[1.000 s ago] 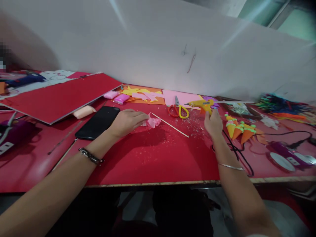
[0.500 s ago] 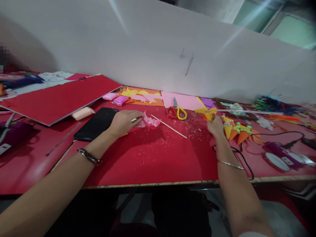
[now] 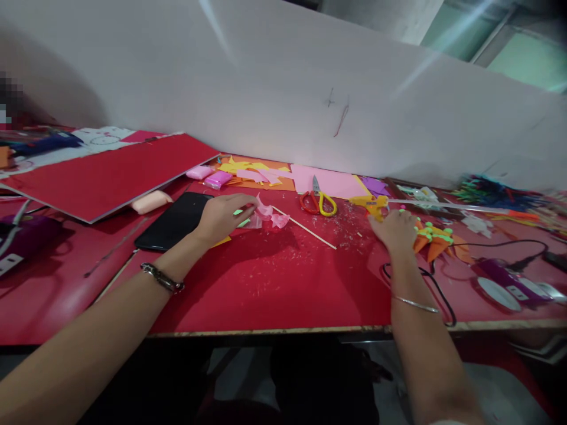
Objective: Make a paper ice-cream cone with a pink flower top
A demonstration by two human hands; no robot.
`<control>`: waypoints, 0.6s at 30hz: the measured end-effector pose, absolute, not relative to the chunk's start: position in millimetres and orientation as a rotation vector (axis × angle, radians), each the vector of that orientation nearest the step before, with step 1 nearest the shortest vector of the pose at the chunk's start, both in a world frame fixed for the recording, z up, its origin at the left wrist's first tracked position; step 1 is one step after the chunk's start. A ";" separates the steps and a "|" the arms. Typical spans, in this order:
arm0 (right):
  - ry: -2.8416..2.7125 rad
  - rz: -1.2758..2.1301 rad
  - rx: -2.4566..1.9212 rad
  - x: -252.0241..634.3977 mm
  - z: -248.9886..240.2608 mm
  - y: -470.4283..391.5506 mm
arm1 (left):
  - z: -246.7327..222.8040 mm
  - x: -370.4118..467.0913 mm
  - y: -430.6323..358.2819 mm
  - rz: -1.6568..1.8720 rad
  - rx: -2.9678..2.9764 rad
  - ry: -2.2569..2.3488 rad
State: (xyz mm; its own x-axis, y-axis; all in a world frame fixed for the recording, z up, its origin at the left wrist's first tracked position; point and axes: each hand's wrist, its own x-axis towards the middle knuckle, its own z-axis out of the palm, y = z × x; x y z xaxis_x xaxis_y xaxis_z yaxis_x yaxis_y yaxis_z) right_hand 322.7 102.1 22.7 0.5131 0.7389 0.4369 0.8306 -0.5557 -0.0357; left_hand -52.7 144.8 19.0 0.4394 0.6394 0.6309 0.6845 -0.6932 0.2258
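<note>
My left hand (image 3: pixel 228 217) is at the pink ribbon-like strip (image 3: pixel 272 215), its fingers bent and apart above small green pieces (image 3: pixel 243 219); nothing shows gripped in it. Right of centre, my right hand (image 3: pixel 396 229) is spread, palm down, beside the yellow glue gun (image 3: pixel 371 205), which lies on the table with a long clear stick in its back. Orange and yellow cones with green dots (image 3: pixel 433 238) are just right of that hand. A thin wooden stick (image 3: pixel 312 231) and scissors with red and yellow handles (image 3: pixel 319 202) lie between my hands.
A black phone (image 3: pixel 175 221) is beside my left wrist. Behind it, a large red board (image 3: pixel 115 174) is propped at a tilt. Pink paper (image 3: pixel 325 180) lies by the wall. A purple power strip (image 3: pixel 509 280) and black cords are at the right, on the red table (image 3: pixel 274 295).
My right hand has come off the glue gun and moved right, its fingers now spread toward the cones. The fingers of my left hand have parted from the pink strip.
</note>
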 end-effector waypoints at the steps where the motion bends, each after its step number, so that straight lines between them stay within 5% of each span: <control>1: -1.359 -0.634 -2.523 317.9 26.4 99.0 | 19.4 -52.9 144.7 -1.131 -2.608 -1.223; 6: -1.550 -0.456 -2.537 290.5 39.5 92.8 | 21.0 -51.9 145.1 -1.192 -2.611 -1.277; 11: -1.960 0.097 -1.930 253.5 34.0 105.6 | 18.5 -49.7 146.8 -1.223 -2.646 -1.279; 18: -1.900 0.400 -1.641 197.0 24.8 134.6 | 15.0 -50.8 148.4 -1.260 -2.662 -1.295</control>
